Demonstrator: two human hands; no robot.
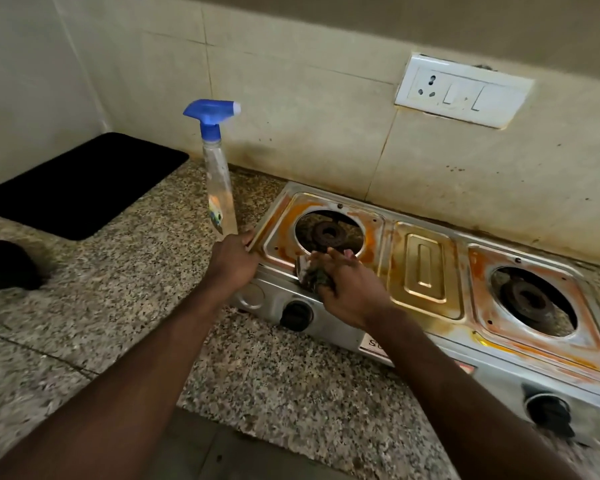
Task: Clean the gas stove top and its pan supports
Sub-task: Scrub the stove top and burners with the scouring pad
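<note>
Right grip [347,289] curled on dark scrub pad [310,277] at near rim of left burner hole [329,233]; stained steel stove top [426,271] runs long L-to-R, mostly to pad's right. Left grip [234,259] clasps stove's left corner.

Front label [372,343] on the stove [426,268] reads only a partly hidden "S".

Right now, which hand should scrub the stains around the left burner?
Right: the right hand holds the scrubber beside the left burner, while the left hand grips the stove at its corner.
</note>
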